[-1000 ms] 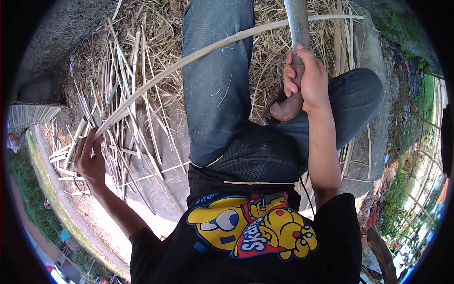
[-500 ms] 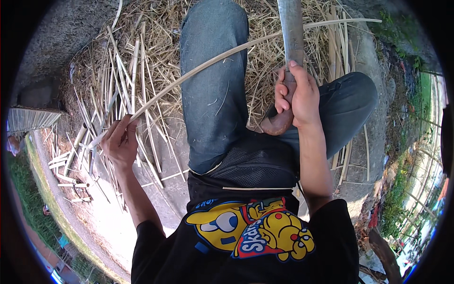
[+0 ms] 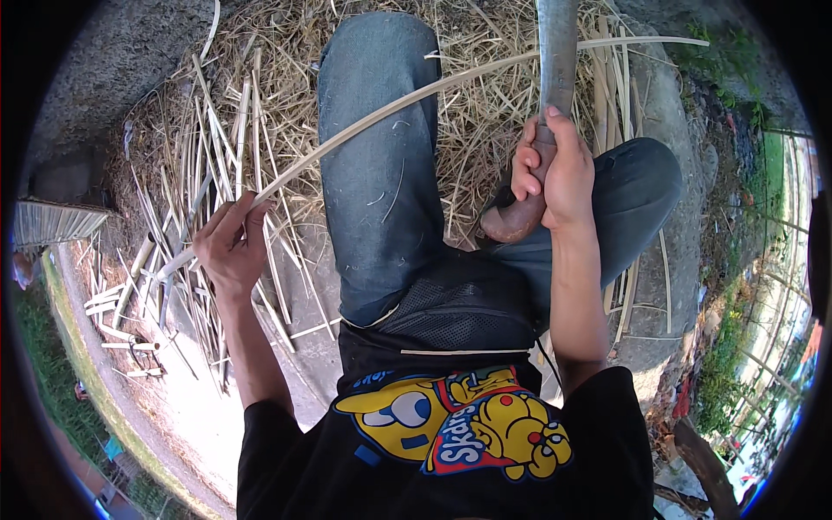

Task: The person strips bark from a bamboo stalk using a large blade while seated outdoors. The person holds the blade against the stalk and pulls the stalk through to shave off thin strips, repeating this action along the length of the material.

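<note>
Two hands, one long bamboo strip, one big knife.

The left hand (image 3: 230,251) pinches the near end of the single long bamboo strip (image 3: 407,100), its grip closed around it; the strip arcs up and across the left jeans leg (image 3: 377,173) toward the knife (image 3: 555,52). The right hand (image 3: 555,173) has its grip closed tight on the knife's rounded wooden handle (image 3: 511,221), blade pointing away, just above the right thigh. Many loose cut bamboo slats (image 3: 186,199), too many to count, lie scattered over straw (image 3: 472,130) on the ground at the left.
</note>
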`<act>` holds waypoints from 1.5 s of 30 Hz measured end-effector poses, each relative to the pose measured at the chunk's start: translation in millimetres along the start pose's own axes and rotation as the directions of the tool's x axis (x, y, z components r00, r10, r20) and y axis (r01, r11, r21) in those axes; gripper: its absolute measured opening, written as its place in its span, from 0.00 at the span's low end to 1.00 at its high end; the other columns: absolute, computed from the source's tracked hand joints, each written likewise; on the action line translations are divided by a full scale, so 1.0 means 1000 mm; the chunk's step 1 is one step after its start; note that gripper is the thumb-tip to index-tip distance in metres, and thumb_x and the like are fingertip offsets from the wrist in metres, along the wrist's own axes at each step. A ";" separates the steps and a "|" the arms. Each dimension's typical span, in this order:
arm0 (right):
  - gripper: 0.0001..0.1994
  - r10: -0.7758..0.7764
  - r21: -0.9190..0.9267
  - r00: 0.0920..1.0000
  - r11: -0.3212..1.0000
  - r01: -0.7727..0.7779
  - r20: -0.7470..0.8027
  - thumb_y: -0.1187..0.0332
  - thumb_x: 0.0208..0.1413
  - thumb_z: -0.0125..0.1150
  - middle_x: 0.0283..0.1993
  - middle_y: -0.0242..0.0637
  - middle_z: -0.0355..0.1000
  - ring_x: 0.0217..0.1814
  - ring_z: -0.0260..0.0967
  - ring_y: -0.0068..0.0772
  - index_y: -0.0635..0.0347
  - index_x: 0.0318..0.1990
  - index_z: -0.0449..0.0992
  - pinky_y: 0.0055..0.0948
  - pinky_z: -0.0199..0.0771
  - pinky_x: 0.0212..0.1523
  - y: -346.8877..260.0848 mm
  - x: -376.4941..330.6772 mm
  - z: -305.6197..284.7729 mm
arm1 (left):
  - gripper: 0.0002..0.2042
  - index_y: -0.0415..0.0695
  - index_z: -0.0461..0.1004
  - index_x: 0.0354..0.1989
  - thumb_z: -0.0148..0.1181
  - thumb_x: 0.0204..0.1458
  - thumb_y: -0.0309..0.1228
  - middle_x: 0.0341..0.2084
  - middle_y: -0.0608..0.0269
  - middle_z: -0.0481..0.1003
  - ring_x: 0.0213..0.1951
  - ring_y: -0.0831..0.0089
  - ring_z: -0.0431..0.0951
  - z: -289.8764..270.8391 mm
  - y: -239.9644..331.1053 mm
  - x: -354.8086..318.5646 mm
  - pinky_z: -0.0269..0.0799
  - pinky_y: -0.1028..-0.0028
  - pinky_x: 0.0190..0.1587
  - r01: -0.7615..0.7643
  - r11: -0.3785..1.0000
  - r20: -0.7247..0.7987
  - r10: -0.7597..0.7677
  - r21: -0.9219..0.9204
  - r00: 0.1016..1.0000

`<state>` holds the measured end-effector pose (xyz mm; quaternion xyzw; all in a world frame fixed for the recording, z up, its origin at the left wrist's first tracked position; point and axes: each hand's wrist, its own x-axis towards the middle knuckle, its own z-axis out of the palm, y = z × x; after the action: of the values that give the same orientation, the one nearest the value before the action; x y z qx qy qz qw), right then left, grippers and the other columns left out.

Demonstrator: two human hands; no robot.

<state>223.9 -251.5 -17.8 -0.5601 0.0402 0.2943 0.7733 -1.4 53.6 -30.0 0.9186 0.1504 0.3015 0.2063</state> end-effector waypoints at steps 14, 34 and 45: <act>0.21 0.014 -0.038 1.000 0.999 -0.014 0.008 0.53 0.70 0.44 0.18 0.30 0.63 0.11 0.58 0.20 0.60 0.30 0.69 0.24 0.63 0.12 0.017 0.001 0.013 | 0.09 0.38 0.84 0.39 0.73 0.50 0.27 0.23 0.58 0.81 0.17 0.75 0.75 0.023 0.044 0.027 0.65 0.76 0.19 0.075 0.996 0.029 -0.076 0.057 0.997; 0.20 0.200 -0.173 0.940 0.972 -0.157 0.276 0.55 0.69 0.51 0.19 0.33 0.64 0.11 0.59 0.21 0.64 0.32 0.69 0.23 0.62 0.13 0.049 -0.027 0.034 | 0.11 0.39 0.84 0.40 0.73 0.49 0.27 0.24 0.58 0.81 0.16 0.73 0.73 0.037 0.054 0.036 0.65 0.73 0.19 0.048 0.999 0.084 -0.047 -0.009 0.995; 0.20 0.085 0.043 0.984 0.995 -0.093 0.160 0.54 0.70 0.47 0.18 0.31 0.63 0.11 0.59 0.21 0.62 0.31 0.68 0.28 0.65 0.13 0.035 -0.012 0.021 | 0.10 0.41 0.85 0.41 0.72 0.50 0.27 0.27 0.55 0.82 0.22 0.65 0.81 0.033 0.052 0.035 0.72 0.71 0.23 0.093 0.994 0.087 -0.098 0.054 0.991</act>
<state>191.0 -230.9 -34.7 -0.5133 0.0113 0.3708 0.7739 53.8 13.2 -12.4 0.9279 0.1922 0.2458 0.2041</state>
